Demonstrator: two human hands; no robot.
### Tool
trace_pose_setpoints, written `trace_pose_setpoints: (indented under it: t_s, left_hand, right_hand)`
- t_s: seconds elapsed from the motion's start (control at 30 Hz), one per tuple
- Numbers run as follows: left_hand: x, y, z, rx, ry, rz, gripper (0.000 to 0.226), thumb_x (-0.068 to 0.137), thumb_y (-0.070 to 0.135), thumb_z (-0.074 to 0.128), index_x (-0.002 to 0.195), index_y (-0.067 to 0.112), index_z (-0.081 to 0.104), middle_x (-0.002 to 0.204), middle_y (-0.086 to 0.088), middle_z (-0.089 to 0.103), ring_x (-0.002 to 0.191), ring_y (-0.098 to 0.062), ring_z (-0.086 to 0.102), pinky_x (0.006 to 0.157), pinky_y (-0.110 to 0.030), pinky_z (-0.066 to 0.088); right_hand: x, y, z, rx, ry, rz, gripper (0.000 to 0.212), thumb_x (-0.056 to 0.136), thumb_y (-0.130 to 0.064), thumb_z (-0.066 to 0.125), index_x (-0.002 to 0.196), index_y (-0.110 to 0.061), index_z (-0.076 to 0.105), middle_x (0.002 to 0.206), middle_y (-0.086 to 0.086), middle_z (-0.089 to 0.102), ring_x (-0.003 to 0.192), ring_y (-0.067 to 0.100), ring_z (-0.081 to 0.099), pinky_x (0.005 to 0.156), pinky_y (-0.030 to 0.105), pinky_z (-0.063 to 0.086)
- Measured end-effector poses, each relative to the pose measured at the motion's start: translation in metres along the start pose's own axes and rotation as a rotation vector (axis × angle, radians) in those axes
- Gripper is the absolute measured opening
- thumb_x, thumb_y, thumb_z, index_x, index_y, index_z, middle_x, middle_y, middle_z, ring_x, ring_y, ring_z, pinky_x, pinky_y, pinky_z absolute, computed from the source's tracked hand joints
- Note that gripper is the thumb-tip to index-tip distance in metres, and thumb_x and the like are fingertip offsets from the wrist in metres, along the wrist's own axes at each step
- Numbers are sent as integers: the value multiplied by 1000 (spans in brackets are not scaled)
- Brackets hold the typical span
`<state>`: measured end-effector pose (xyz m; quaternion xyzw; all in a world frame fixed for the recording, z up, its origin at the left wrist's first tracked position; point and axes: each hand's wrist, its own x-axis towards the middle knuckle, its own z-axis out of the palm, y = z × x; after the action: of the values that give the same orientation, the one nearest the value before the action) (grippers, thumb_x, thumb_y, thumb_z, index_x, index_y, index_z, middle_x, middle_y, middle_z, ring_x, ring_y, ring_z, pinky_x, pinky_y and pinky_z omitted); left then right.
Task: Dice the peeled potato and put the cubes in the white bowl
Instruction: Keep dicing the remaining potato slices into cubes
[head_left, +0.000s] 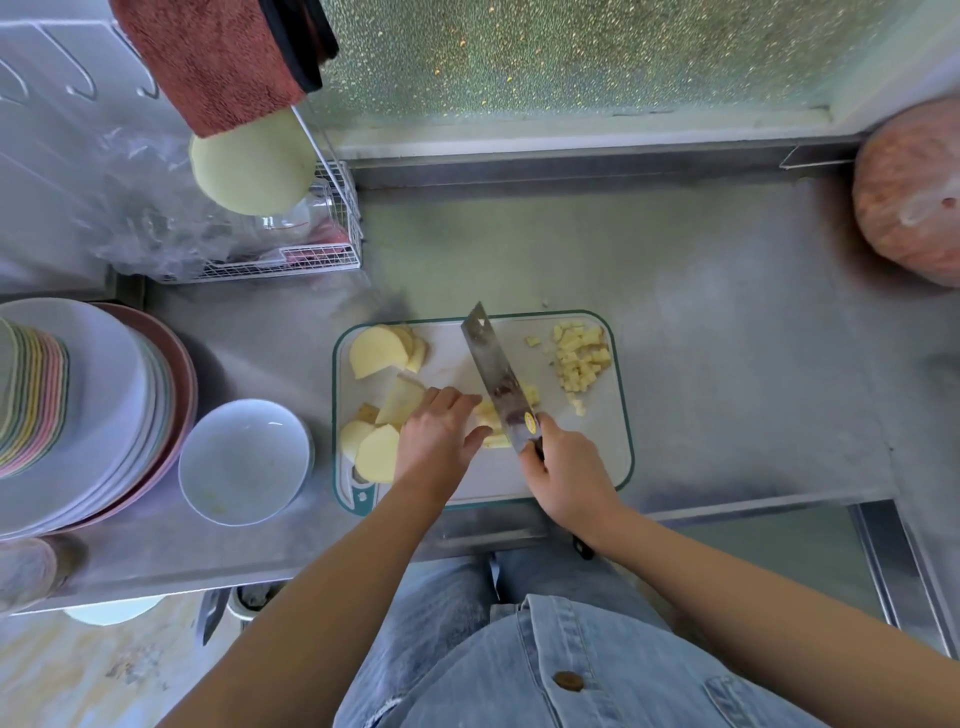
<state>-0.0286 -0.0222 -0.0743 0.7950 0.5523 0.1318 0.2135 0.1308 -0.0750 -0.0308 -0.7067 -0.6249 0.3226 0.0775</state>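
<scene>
A white cutting board (597, 467) with a green rim lies on the steel counter. Potato slices (375, 352) sit at its far left, more slices (377, 452) at its near left, and a pile of cubes (579, 356) at its far right. My right hand (569, 475) grips the handle of a cleaver (493, 364), its blade down on potato strips (488, 421) mid-board. My left hand (439, 434) presses on those strips with fingers curved beside the blade. The white bowl (244, 462) stands left of the board, holding no cubes.
A stack of plates (93, 415) sits left of the bowl. A wire rack (322, 254) with a red towel (218, 57) and a pale round lid stands at the back left. A round pinkish block (914, 192) leans at the far right. The counter edge runs close to my body.
</scene>
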Motion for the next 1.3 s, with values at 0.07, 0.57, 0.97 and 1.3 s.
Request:
trace_pose_setpoints:
  t_s: [0.07, 0.57, 0.97, 1.3]
  left_hand:
    - [-2, -1, 0, 7, 11, -20, 29, 67, 20, 85, 92, 10, 73, 84, -4, 68, 80, -27, 62, 61, -33, 54]
    - [4, -2, 6, -50, 19, -81, 11, 65, 10, 85, 71, 12, 76, 71, -1, 68, 72, -26, 62, 55, -32, 52]
    - [4, -4, 2, -31, 5, -62, 17, 65, 10, 85, 74, 12, 71, 74, -2, 66, 74, -26, 60, 56, -31, 51]
    - [-7, -2, 1, -28, 0, -62, 24, 62, 17, 86, 79, 12, 69, 77, -3, 66, 78, -27, 61, 61, -32, 52]
  right_hand:
    - [-1, -3, -1, -32, -22, -5, 23, 96, -18, 42, 112, -5, 51, 57, -3, 45, 55, 21, 47, 52, 34, 33]
    - [-1, -11, 23, -92, -49, 93, 25, 97, -18, 38, 114, -4, 48, 84, 15, 62, 81, 34, 60, 61, 35, 32]
    - [3, -1, 18, 94, 7, 33, 17, 94, -17, 42, 96, -4, 52, 51, -5, 35, 46, 12, 33, 49, 33, 22]
    - [-5, -3, 10, 22, -11, -11, 24, 96, -14, 42, 113, -1, 51, 54, -6, 39, 53, 19, 42, 53, 31, 26]
